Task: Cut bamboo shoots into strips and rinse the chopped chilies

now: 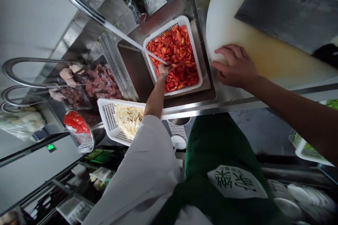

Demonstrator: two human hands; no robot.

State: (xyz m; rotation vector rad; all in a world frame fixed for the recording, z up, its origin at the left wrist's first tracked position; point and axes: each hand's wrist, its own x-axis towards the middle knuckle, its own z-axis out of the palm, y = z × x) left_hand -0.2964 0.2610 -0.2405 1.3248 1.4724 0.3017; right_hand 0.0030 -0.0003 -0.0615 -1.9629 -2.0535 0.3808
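Sleeve (155, 147): we are wearing it white, loose and creased, on the left arm (155, 101).
Apron (219, 140): we are wearing it dark green, over white cloth (191, 216).
Patch (236, 190): we are displaying an angular white shape on the apron.
Lettering (224, 178): we are showing large green characters beside a smaller line.

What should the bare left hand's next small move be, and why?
Probably a gentle turn of the glossy cut red pieces: the left hand is among them in the white perforated plastic basket, and the white water stream lands close by that hand, so turning might bring other pieces under it.
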